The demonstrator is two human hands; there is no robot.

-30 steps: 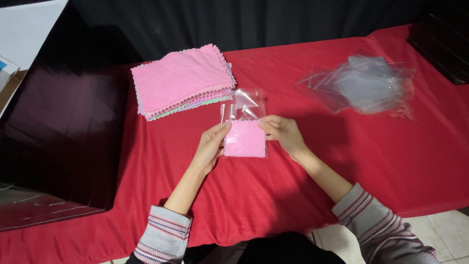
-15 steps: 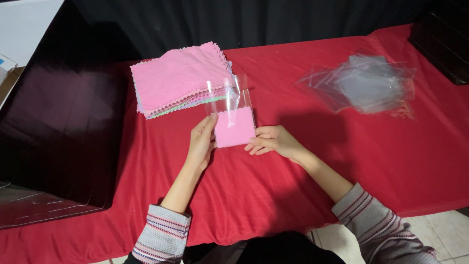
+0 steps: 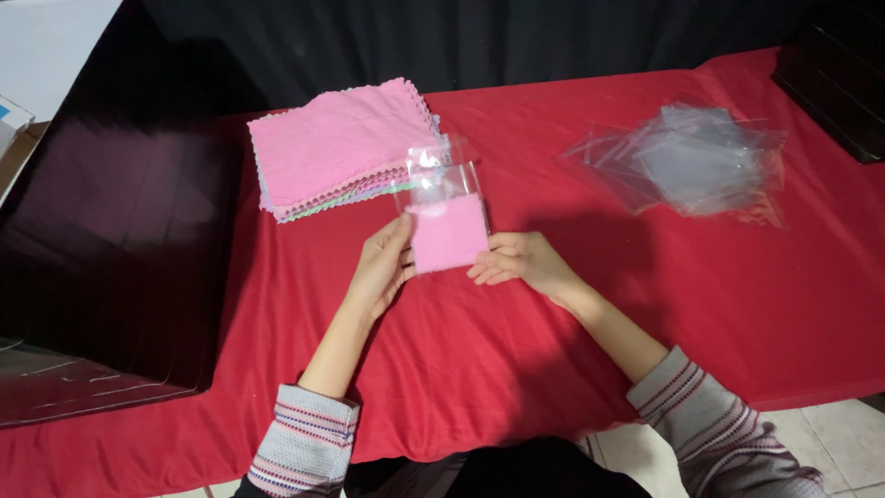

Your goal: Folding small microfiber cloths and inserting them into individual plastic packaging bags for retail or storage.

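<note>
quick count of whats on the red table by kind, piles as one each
stack of pink cloths: 1
clear bag with a folded pink cloth inside, held by both hands: 1
pile of empty clear bags: 1
total: 3

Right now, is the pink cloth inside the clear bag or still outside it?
Inside: the folded pink cloth sits in the lower part of the clear bag, whose empty top rises above it.

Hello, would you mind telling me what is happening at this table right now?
A person is holding a clear bag with a folded pink cloth inside it, the left hand at its left edge and the right hand at its lower right corner. A stack of pink cloths lies just behind on the red tablecloth, and a heap of empty clear bags lies to the right.
</note>
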